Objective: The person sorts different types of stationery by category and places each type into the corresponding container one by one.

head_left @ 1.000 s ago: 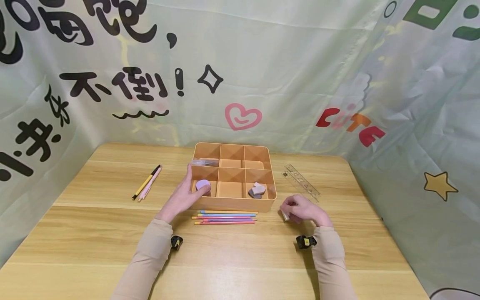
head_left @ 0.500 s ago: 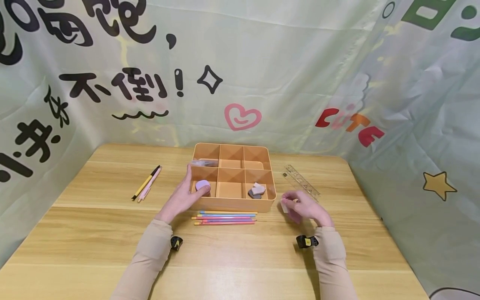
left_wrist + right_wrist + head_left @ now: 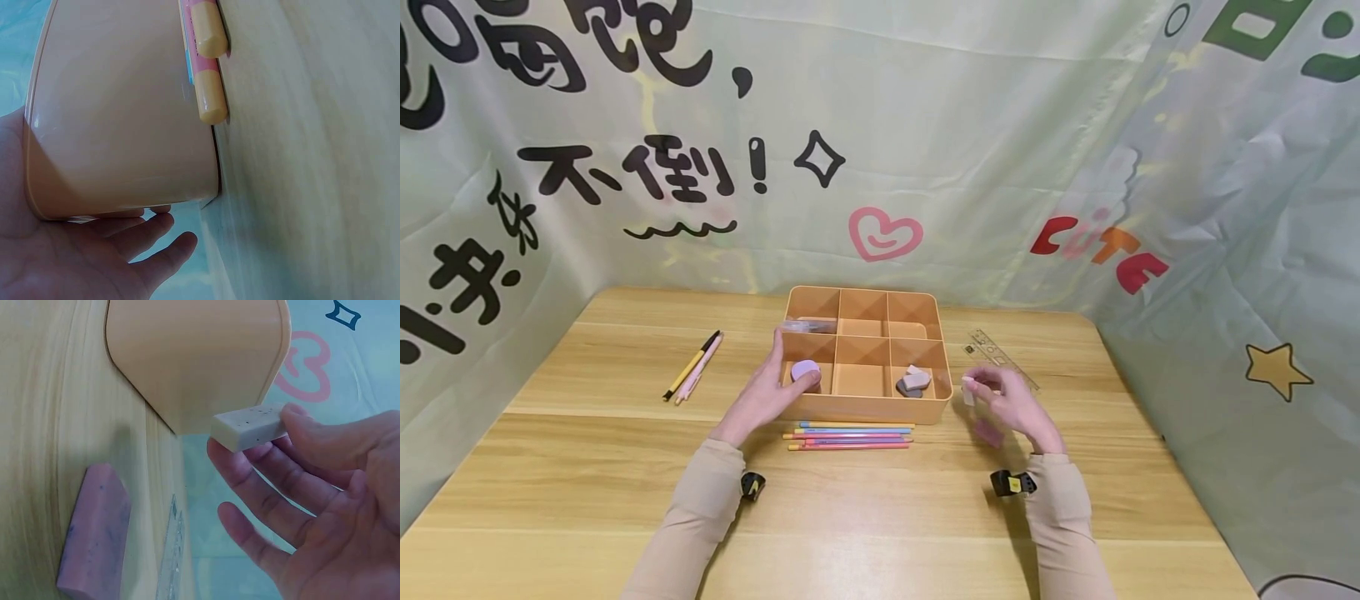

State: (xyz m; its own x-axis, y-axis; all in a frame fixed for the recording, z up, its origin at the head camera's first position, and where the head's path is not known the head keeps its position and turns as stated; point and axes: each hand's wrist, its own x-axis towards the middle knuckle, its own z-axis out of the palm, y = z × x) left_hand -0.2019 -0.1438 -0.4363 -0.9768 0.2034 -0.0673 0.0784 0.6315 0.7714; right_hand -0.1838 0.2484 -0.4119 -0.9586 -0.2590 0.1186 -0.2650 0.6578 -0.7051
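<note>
My right hand (image 3: 1009, 404) pinches a white eraser (image 3: 247, 427) between thumb and fingers, lifted above the table just right of the orange compartment box (image 3: 865, 408). Below that hand a pink eraser (image 3: 97, 534) with dark smudges lies on the table. My left hand (image 3: 763, 392) grips the left side of the box, thumb over the rim and fingers along the outer wall. A round lilac item (image 3: 806, 370) sits in the front-left compartment, near the thumb. Pale and grey erasers (image 3: 916, 380) lie in the front-right compartment. A clear item (image 3: 808, 326) is in the back-left one.
Several colored pencils (image 3: 853, 436) lie in front of the box. Two pens (image 3: 694, 367), one yellow and black, one pink, lie at the left. A clear ruler (image 3: 996, 350) lies right of the box. Printed cloth (image 3: 985, 142) hangs behind the table.
My right hand has raised the white eraser off the table and moved it away from me, beside the box corner. The pink eraser shows more beneath it. The left hand stays put.
</note>
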